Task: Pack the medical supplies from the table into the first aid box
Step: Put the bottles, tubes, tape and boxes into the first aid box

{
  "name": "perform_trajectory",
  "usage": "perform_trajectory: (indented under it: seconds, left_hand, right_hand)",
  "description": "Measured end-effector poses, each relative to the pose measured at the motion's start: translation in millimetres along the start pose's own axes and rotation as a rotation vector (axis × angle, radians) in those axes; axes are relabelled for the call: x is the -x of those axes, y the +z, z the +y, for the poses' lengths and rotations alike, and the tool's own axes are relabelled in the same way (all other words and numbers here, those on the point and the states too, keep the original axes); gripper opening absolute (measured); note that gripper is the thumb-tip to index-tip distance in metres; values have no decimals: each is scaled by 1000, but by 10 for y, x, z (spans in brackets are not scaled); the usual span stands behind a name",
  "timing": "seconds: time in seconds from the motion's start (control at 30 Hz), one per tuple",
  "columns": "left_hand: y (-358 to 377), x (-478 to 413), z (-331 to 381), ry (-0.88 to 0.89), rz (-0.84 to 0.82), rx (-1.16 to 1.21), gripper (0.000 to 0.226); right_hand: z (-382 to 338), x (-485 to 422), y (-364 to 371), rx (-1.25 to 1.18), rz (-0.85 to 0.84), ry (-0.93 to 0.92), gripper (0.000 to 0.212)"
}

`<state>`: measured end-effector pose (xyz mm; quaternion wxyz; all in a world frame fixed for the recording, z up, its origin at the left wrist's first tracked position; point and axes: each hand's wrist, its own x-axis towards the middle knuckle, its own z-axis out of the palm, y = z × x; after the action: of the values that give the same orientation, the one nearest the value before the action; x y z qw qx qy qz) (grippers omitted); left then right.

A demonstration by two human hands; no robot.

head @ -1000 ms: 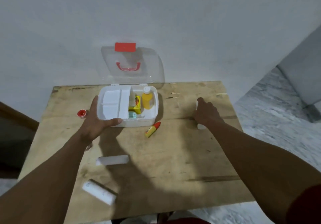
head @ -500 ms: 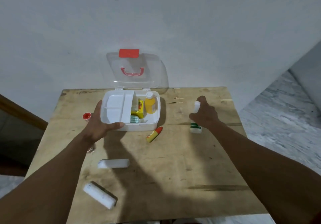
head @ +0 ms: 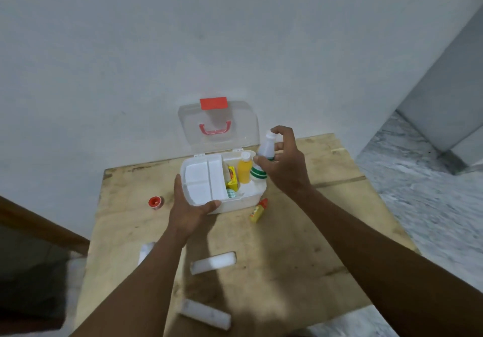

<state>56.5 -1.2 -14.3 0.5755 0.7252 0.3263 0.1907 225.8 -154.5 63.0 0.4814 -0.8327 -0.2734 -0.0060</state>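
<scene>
- Head view: a wooden desk [head: 313,232] stands against a pale wall [head: 156,49], and marble floor [head: 431,193] shows at the right of the frame.
- The box [head: 235,203] sits at the desk's far middle. Its clear lid [head: 218,127] is open and leans back on the wall.
- A white tray [head: 201,179] fills the box's left part. To its right are a yellow packet [head: 232,179] and an upright orange bottle [head: 245,170].
- The left hand [head: 188,211] grips the box's near-left corner, with the thumb along the front wall and the fingers [head: 177,182] up the left side.
- The right hand [head: 287,161] has its fingers [head: 281,130] curled round a white bottle [head: 264,153] with green bands. The bottle is tilted, with its base over the box's right end just beside the orange bottle. I cannot tell whether it touches the bottom.
- A yellow tube [head: 258,210] with a red cap lies on the desk just beside the box's near-right corner.
- A red-topped roll [head: 155,202] lies left of the box.
- Two white rolls lie nearer the lower frame, one [head: 213,262] at centre and one [head: 206,315] at the desk's near edge.
</scene>
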Motion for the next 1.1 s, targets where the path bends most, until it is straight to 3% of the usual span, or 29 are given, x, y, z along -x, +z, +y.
perform_trajectory:
  seconds: [0.3,0.6,0.73,0.9,1.1]
  left_hand:
    - [-6,-24,-96,-1,11,-5,96]
    - [-5,-41,-109,2,10,-27,96]
    - [11,-52,-107,-13,18,-35,98]
    - [10,-75,-123,-17,18,-55,102]
    - [11,-76,-113,-18,13,-45,101]
  right_hand:
    - [148,185,489,166,-37,-109,64]
    - [418,169,633,524,-95,-97,53]
    - [461,103,627,548,-70,-79,47]
    - [479,85,672,547,-80,-105,57]
    - [460,97,660,490,-105,-77,49]
